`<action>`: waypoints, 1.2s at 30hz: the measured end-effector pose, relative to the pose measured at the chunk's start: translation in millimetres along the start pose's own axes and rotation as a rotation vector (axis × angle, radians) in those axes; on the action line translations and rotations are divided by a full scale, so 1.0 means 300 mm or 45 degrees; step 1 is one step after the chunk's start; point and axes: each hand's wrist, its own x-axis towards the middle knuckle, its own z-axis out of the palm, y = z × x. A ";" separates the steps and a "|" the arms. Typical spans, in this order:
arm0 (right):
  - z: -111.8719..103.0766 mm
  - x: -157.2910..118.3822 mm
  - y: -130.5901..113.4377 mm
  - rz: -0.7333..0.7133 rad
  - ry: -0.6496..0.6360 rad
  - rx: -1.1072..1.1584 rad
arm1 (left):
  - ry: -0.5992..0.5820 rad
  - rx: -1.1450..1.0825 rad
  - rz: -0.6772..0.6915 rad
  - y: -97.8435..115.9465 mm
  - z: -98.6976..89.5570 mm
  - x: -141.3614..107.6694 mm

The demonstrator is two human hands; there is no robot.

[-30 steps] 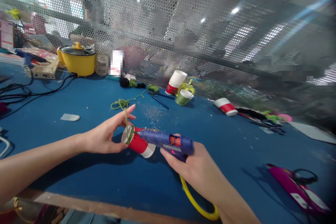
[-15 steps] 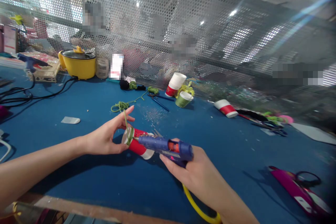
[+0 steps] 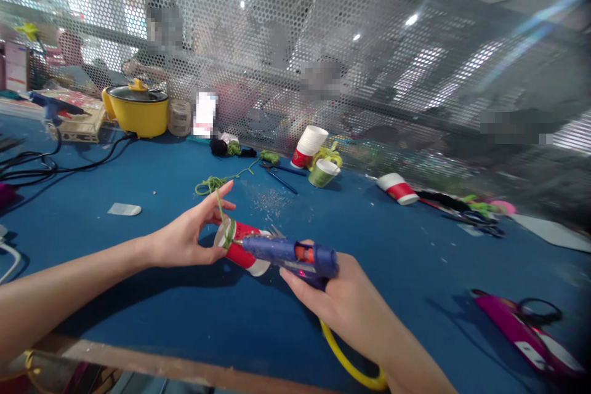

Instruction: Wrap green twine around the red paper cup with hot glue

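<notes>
My left hand [image 3: 196, 234] grips the left end of a red and white paper cup [image 3: 242, 258], which lies tilted above the blue table. Green yarn [image 3: 228, 235] is wrapped around that end of the cup, and a strand runs up past my fingers to a loose green heap [image 3: 211, 184]. My right hand [image 3: 337, 295] is closed around a blue glue gun [image 3: 286, 252] with a yellow cable. The gun's nozzle points left and meets the cup beside the yarn, and its body hides part of the cup.
Stacked paper cups [image 3: 309, 144] and a green-wrapped cup [image 3: 324, 173] stand at the back. A yellow pot [image 3: 141, 114] is at the back left. Another red and white cup [image 3: 398, 189] lies at right, near scissors [image 3: 480, 221]. A purple object [image 3: 517, 326] lies front right.
Both hands, the cup and the glue gun sit very slightly higher in the picture. The grips and the nozzle's place beside the yarn look the same.
</notes>
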 end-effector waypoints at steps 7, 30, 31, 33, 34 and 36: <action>-0.006 0.011 -0.001 0.051 0.043 -0.030 | -0.031 0.103 0.130 -0.003 -0.003 -0.006; -0.045 0.090 0.092 0.361 0.113 0.472 | -0.016 0.194 0.195 -0.010 -0.001 -0.007; -0.055 0.105 0.117 0.348 0.141 0.469 | -0.014 0.198 0.190 -0.010 -0.002 -0.007; -0.071 0.140 0.171 0.352 0.159 0.416 | -0.009 0.200 0.184 -0.010 -0.002 -0.008; -0.076 0.158 0.198 0.384 0.167 0.381 | -0.004 0.199 0.183 -0.010 -0.002 -0.008; -0.077 0.192 0.251 0.496 0.208 0.286 | 0.003 0.196 0.179 -0.012 -0.002 -0.007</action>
